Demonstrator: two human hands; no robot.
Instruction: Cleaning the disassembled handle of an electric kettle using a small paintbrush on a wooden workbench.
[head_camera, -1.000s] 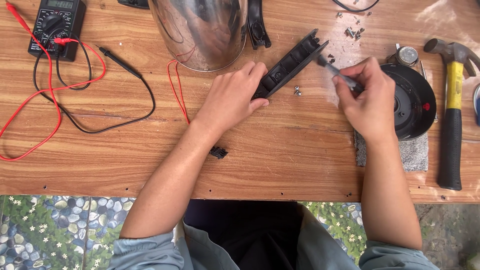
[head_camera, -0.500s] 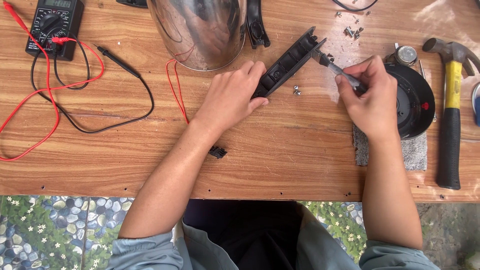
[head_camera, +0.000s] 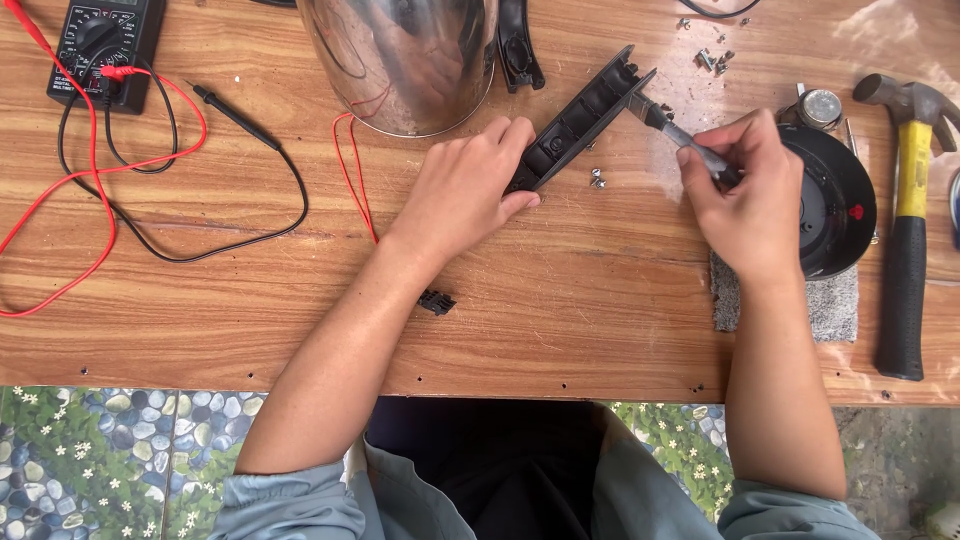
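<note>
workbench shot from above, wooden table (head_camera: 600, 330) with a bunch of repair stuff spread around. left hand (head_camera: 465, 190) is pressed down on the near end of a long black plastic handle piece (head_camera: 585, 115), fingers curled over it and pinning it to the wood. the piece lies diagonally, its far end pointing up and to the right, just right of the shiny steel kettle body (head_camera: 400, 60) at the far edge. right hand (head_camera: 750, 195) is clenched around a screwdriver (head_camera: 680, 135), and the tip touches the far right end of that black piece. a small loose screw (head_camera: 597, 180) sits on the wood just beside the piece, between the two hands.

under the right hand there's a round black kettle base (head_camera: 835, 200) resting on a grey pad (head_camera: 830, 305). a hammer (head_camera: 910, 220) with a yellow and black handle lies at the far right. more little screws (head_camera: 712, 60) are scattered near the far edge. over on the left, a black multimeter (head_camera: 100, 45) with red and black leads (head_camera: 150, 190) looping across the table. a tiny black clip (head_camera: 437, 302) lies near the left forearm.
</note>
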